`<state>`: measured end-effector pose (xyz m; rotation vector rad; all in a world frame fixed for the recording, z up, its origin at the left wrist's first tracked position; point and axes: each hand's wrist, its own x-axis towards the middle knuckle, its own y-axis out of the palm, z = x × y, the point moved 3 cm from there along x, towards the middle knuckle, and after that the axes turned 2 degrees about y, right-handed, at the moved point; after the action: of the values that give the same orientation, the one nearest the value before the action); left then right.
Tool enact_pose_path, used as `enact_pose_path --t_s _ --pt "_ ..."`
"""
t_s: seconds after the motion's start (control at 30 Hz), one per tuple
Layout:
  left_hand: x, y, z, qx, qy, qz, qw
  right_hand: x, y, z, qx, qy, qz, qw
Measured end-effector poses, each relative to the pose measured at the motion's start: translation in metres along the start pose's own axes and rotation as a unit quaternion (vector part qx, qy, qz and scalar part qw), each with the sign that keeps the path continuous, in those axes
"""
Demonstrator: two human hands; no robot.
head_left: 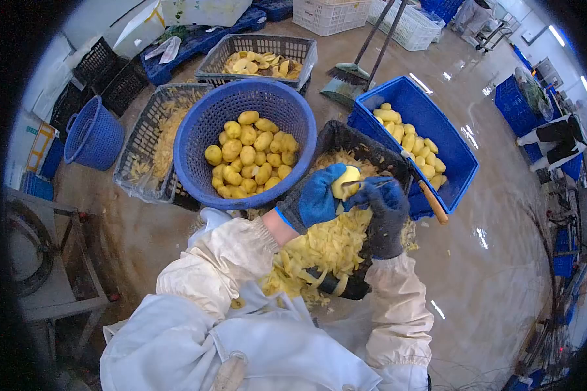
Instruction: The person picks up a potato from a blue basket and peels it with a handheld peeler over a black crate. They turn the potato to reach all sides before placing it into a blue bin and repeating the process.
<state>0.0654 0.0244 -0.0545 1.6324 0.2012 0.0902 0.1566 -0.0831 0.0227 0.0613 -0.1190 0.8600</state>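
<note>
My left hand (319,197), in a blue and dark work glove, grips a pale yellow, peeled-looking potato (346,183). Against its right side is my gloved right hand (386,207), with fingers closed around a small peeler (355,186), mostly hidden by the fingers. Both hands are above a black crate (398,163) and a heap of yellow potato peelings (332,244). To the left, a round blue-purple basket (192,166) holds many brown-yellow potatoes (248,153). On the right, a blue crate (460,179) contains pale peeled potatoes (414,143).
A wooden handle (432,202) lies along the blue crate's near side. Black crates of peelings (134,140) (209,65) stand behind the basket. A broom and dustpan (342,91) are on the wet floor (496,260). Another person (571,133) is at far right.
</note>
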Motion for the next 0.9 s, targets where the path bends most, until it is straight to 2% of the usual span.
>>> enact_pose_path --t_s 0.03,0.07,0.17,0.23,0.27,0.3,0.33,0.37,0.43,0.47,0.5,0.53,0.57,0.6,0.63,0.7,0.73,0.77,0.83,0.9 --pt "-0.001 0.001 -0.002 0.074 0.017 0.036 0.996 0.006 -0.008 0.001 0.078 0.042 -0.042 0.995" --pt "-0.002 0.008 0.002 0.075 0.017 0.037 0.996 0.014 -0.020 -0.010 0.071 0.027 -0.096 0.992" --pt "-0.007 0.034 0.005 0.133 0.061 0.000 0.989 0.026 -0.042 -0.021 0.142 0.068 -0.095 0.983" --pt "-0.007 0.037 0.003 0.064 0.050 -0.049 0.995 0.013 -0.021 -0.001 0.107 0.085 -0.074 0.988" --pt "-0.008 0.037 0.003 0.064 0.050 -0.050 0.995 0.005 -0.008 0.001 0.102 0.079 -0.021 0.991" --pt "-0.008 0.037 0.004 0.130 0.059 -0.046 0.989 0.000 0.001 0.002 0.096 0.072 0.032 0.992" --pt "-0.008 0.037 0.004 0.195 0.067 -0.040 0.978 0.000 0.004 0.001 0.070 0.095 0.045 0.992" --pt "-0.009 0.037 0.006 0.195 0.066 -0.041 0.978 0.004 0.001 -0.002 0.071 0.096 0.044 0.992" --pt "-0.013 0.039 0.011 0.224 0.058 -0.004 0.973 0.021 -0.029 -0.012 0.039 -0.023 -0.079 0.996" --pt "-0.013 0.039 0.014 0.225 0.038 0.003 0.974 0.025 -0.036 -0.001 -0.197 -0.197 -0.059 0.959" --pt "-0.012 0.041 0.013 0.228 0.035 0.004 0.973 0.026 -0.040 -0.004 -0.195 -0.198 -0.063 0.958" --pt "-0.010 0.041 0.010 0.234 0.058 -0.015 0.970 0.028 -0.048 -0.015 -0.001 -0.060 -0.067 0.996" --pt "-0.009 0.039 0.008 0.235 0.084 -0.034 0.968 0.027 -0.046 -0.014 0.191 0.083 -0.063 0.976" --pt "-0.007 0.034 0.002 0.221 0.084 -0.039 0.971 0.023 -0.037 -0.007 0.192 0.114 -0.051 0.973" --pt "-0.005 0.030 0.000 0.221 0.084 -0.039 0.971 0.016 -0.026 0.003 0.192 0.115 -0.051 0.973" --pt "-0.002 0.028 0.000 0.101 0.058 0.013 0.993 0.003 -0.005 0.018 0.102 0.108 -0.006 0.989" --pt "0.001 0.020 0.000 0.102 0.052 0.025 0.993 0.000 0.000 0.016 0.112 0.114 0.046 0.986" --pt "0.000 0.026 0.002 0.102 0.052 0.024 0.993 -0.001 0.004 0.011 0.112 0.115 0.045 0.986" --pt "-0.007 0.031 0.009 0.108 0.047 -0.092 0.989 -0.004 0.009 0.003 0.034 0.027 0.048 0.998" --pt "-0.012 0.032 0.013 0.147 0.029 -0.062 0.987 0.012 -0.017 -0.016 0.042 0.055 0.027 0.997"
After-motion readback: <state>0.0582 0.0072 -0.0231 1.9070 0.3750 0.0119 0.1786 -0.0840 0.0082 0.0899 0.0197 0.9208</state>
